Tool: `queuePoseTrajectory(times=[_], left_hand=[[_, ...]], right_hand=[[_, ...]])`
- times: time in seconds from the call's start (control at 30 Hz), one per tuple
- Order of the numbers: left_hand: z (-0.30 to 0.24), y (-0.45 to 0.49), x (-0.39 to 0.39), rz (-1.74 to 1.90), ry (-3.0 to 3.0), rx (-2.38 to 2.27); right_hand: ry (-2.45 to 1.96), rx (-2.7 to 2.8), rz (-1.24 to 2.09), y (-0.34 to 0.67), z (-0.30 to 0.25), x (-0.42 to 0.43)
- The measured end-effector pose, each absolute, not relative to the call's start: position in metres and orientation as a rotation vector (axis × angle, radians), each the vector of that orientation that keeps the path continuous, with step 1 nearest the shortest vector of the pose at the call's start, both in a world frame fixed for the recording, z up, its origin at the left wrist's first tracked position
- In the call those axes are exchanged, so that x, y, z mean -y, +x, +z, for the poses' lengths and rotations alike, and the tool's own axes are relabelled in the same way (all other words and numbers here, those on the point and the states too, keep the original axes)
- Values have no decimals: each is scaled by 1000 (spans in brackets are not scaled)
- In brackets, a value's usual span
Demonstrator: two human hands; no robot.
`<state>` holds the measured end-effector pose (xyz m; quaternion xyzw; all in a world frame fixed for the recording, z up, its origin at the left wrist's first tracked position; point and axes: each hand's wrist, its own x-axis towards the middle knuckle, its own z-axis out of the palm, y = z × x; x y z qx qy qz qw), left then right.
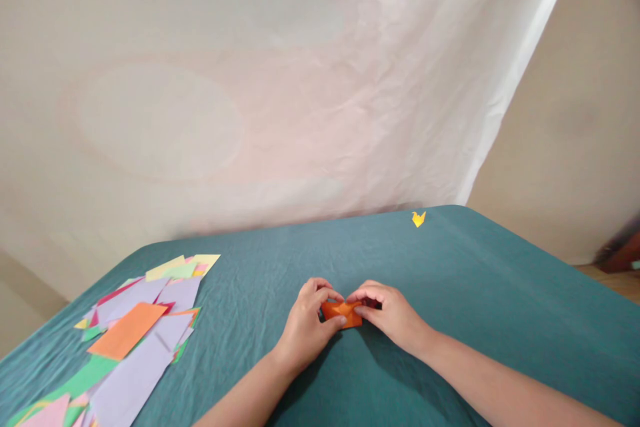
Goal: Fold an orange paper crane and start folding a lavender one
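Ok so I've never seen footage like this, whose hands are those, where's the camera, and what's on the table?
No machine here: these are a person's two bare hands, filmed by one camera worn on the head, looking forward and down. The left hand and right hand pinch a small orange folded paper between them, just above a teal tablecloth. To the left lies a loose pile of coloured paper sheets. Near the far edge sits a small yellow folded piece. A white sheet hangs behind.

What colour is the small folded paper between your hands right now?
Orange. The folded paper is pinched by the left hand and right hand; the head view shows it.
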<state>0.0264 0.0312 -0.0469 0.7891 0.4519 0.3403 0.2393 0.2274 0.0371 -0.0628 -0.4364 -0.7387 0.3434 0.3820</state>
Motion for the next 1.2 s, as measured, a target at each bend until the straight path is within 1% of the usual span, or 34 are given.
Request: queuePoseTrajectory(times=[0.37, 0.6, 1.2], left_hand=[[-42, 30, -22, 928, 2428, -1191], [-43, 30, -22, 901, 2428, -1202], [-46, 29, -22, 890, 2400, -1190]], right_hand=[[-1099, 1922, 898, 228, -60, -37], [-1103, 1934, 926, 232, -60, -38], [-1113, 1938, 863, 232, -60, -38]])
